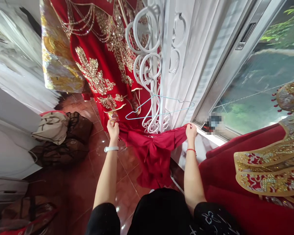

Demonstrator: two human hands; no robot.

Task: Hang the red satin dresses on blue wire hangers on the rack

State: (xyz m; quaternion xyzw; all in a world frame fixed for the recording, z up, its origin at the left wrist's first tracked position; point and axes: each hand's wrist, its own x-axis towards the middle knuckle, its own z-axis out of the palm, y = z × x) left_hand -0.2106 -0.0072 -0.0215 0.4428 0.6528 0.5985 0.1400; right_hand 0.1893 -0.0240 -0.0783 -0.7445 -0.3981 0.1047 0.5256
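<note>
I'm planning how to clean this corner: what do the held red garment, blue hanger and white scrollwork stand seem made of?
Red garment: soft cloth, judging by its loose folds; fibre unclear. Blue hanger: probably plastic-coated wire, being thin and evenly coloured. White scrollwork stand: likely painted metal, smooth and slightly glossy, from its slender curled bars.

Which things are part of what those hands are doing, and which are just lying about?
In the job:
crimson garment, held at both ends
perhaps the bare light-blue wire hanger nearby

Just about:
beige bag
brown bag
gold-embroidered red gown
</note>
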